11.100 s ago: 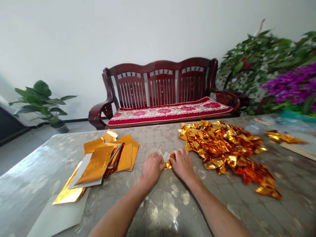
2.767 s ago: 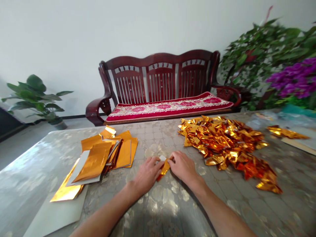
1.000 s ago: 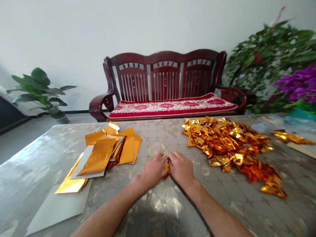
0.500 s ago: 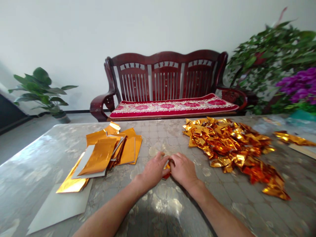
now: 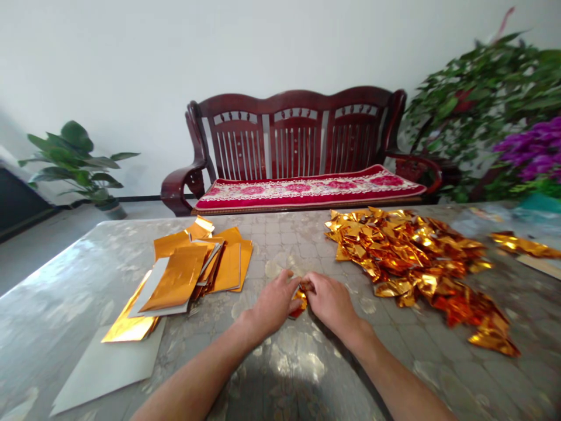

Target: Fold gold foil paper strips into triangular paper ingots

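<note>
At the middle of the table, my left hand (image 5: 277, 302) and my right hand (image 5: 328, 299) meet over a small piece of gold foil paper (image 5: 300, 300). Both hands are closed on it, thumbs and fingertips pinching its upper part. Its lower part shows between the hands, shiny gold with a reddish tip; the rest is hidden by my fingers. Off to the left lies a loose stack of flat gold foil sheets (image 5: 175, 278) with grey-white backs. A heap of folded gold foil pieces (image 5: 403, 251) spreads out to the right.
The table (image 5: 245, 362) has a shiny, patterned grey cover. A pale sheet (image 5: 109, 368) lies under the foil stack. Clear plastic (image 5: 477, 219) sits at the far right. Behind stands a dark red wooden bench (image 5: 293, 134), with potted plants (image 5: 79, 161) on either side.
My right hand has shifted slightly to the right, so more of the gold foil paper shows between my hands. My left hand stays nearly in place.
</note>
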Tool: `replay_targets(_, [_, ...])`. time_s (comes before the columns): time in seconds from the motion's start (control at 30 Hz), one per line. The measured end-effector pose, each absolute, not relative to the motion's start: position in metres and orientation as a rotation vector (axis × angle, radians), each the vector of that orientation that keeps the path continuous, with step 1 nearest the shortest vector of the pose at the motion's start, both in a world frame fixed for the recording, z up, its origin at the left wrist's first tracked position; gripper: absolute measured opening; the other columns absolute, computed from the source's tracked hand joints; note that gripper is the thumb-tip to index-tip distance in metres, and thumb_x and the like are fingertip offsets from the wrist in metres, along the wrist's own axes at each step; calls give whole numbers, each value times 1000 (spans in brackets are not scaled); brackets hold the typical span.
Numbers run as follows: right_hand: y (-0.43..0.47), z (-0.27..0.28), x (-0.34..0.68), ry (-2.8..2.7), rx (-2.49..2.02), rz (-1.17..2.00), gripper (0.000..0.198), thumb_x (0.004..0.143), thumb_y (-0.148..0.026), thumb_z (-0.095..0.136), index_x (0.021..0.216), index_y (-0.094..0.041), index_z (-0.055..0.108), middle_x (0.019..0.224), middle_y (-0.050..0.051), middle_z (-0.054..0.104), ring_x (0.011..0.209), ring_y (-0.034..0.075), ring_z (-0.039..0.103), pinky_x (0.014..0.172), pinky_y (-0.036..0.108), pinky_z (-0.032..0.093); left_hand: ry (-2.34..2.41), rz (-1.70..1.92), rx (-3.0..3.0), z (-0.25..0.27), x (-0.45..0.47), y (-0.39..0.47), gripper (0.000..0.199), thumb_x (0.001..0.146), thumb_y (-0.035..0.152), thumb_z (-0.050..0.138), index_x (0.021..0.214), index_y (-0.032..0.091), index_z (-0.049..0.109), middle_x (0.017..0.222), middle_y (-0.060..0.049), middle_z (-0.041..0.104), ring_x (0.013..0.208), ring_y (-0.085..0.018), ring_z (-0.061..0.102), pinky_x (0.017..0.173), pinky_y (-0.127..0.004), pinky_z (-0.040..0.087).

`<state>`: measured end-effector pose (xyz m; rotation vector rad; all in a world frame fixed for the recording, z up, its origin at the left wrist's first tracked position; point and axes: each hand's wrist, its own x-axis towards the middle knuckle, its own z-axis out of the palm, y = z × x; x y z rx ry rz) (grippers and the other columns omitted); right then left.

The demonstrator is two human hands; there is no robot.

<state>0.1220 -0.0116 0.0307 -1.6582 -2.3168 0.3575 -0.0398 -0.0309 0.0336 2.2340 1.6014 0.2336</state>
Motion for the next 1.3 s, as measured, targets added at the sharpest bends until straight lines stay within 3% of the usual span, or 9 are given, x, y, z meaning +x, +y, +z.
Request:
replay_targets(0.47, [-15,19,119,-2329,-1496,373,27,87,-8,49,103,-22,66,101,3,72,96,17,64,81,25,39,1608,223,2252,31,-39,-29,35,95,27,54,130,24,50,131,-8,50,112,-22,62,101,-37,50])
replay_targets(1.3, [-16,22,120,-2391,-1408,428,36,89,-9,46,117,-22,65,105,6,73,102,18,65,88,25,42,1609,214,2276,30,-37,-29,27,97,29,52,123,20,52,128,-9,52,112,-21,62,100,-36,50])
